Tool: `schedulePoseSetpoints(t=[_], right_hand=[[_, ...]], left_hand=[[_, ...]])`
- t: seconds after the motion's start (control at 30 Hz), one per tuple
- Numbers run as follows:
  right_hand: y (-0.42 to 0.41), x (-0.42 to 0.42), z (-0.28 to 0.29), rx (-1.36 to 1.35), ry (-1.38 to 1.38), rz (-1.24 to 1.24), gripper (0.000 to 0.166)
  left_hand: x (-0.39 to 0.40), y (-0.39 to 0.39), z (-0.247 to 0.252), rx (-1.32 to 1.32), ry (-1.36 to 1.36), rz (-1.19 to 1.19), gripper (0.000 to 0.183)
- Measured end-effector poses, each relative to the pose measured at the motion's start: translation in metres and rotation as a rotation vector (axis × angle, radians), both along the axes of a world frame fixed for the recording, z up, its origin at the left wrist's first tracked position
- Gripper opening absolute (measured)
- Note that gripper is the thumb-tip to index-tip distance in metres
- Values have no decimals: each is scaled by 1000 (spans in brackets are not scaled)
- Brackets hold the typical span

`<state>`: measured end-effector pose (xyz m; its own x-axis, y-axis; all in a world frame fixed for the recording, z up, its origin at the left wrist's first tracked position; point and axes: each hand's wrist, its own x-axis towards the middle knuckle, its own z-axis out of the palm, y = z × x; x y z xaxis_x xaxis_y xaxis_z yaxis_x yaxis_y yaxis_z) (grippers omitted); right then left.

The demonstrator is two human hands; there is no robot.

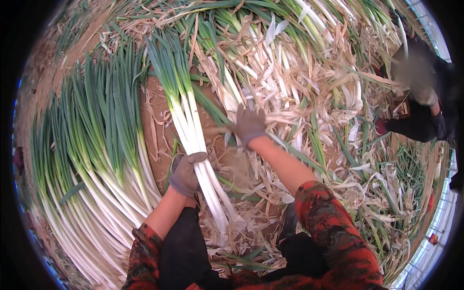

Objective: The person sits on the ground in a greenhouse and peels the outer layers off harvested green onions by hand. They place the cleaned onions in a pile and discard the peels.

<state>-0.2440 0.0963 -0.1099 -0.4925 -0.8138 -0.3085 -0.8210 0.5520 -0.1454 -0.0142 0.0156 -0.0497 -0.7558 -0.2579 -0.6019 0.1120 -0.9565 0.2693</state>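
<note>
Several long green onions (188, 127) form a small bunch, gripped around the white stalks by my gloved left hand (189, 169). Their green tops point away from me and the root ends hang between my legs. My right hand (251, 123), also gloved, is spread a little beyond and to the right of the bunch, near the white base of an untrimmed green onion (232, 85); whether it touches that stalk I cannot tell. On the left lies a broad row of clean green onions (105, 156), side by side with tops pointing away.
A heap of untrimmed green onions (275, 54) with dry leaves spreads across the far side. Peeled skins and leaf scraps (348, 188) cover the ground at the right. Another person (417, 83) in dark clothes is at the far right, holding a stalk. Bare soil (154, 105) shows beyond my left hand.
</note>
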Motion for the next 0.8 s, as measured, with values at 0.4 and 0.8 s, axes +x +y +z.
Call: schedulePoseSetpoints(t=[0.4,0.8], right_hand=[[213,-5,61,-447,-660,-431,26],[449,-21,81,83,376,-771,45]], left_hand=[[37,-33,-25,-426,-90,-86,25],[35,1,11,-45,113,30,60]])
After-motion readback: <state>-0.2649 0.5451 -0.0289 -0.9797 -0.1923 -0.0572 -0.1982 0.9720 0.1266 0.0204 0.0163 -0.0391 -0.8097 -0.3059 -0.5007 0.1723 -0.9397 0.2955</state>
